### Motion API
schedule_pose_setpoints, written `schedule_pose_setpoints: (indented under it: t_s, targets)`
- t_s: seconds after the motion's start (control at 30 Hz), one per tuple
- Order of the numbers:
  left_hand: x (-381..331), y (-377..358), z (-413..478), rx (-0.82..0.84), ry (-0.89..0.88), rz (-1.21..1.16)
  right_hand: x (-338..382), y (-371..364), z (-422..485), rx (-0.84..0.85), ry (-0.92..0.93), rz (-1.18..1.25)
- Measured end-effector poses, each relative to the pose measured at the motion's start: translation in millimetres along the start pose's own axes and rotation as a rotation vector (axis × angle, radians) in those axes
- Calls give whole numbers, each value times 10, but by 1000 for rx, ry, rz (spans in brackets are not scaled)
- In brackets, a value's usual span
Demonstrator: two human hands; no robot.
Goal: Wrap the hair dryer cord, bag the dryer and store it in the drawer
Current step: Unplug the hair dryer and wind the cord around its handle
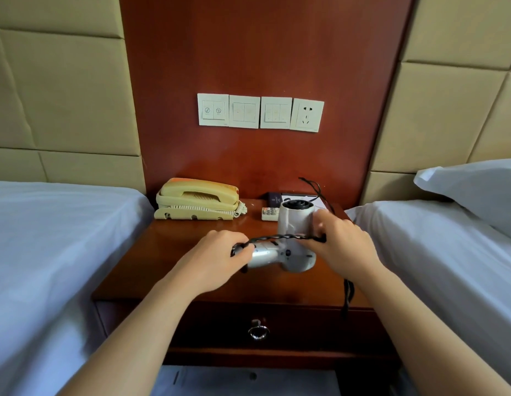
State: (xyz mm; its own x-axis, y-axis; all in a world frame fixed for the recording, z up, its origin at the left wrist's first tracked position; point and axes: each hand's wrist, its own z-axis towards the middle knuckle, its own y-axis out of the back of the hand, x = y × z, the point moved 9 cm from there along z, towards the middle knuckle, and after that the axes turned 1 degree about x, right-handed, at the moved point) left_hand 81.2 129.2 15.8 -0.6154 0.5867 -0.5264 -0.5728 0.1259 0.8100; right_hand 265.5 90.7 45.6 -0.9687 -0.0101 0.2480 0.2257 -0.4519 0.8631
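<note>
Two grips: left hand (217, 254) curls round the hair dryer (294, 224) at its nine o'clock; right hand (342, 241) pinches the cord (277, 238) at three.

Bare nightstand (151, 252) front-left; telephone (197, 200) and remote (270, 214) behind, beds (48, 238) alongside.

A: Nightstand top (168, 247), what's on it?
B: Cream telephone (197, 200) at the back-left corner, handset on its cradle. Small white keypad remote (270, 213) near the back edge, right of centre. Dark booklet (275, 199) just behind it.
A: Wall?
B: Red-brown wood panel (262, 52), three switch plates (244, 111) in a row, socket (307, 115) at the right end (sits slightly crooked). Beige padded panels (57, 81) on both sides.
A: Flanks?
B: White-sheeted left bed (48, 224), right bed (434, 238) with a pillow (477, 190).
</note>
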Motion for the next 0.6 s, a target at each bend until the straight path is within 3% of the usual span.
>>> schedule_pose_setpoints:
  t_s: [0.1, 0.23, 0.37, 0.47, 0.6]
  targets:
    - [-69, 22, 20, -54, -36, -124, -143, 106, -6, -51, -142, 107]
    - [-84, -47, 2, -20, -41, -179, -154, 54, 6, 69, -108, 93]
    - [-51, -116, -23, -6, -32, -158, -204, -125, 17, 192, -70, 444]
    - [-56, -155, -31, 16, -23, -159, -207, -196, 20, 218, -38, 567]
    - [-8, -245, -53, 82, 47, -196, -222, -213, 27, 188, -30, 549]
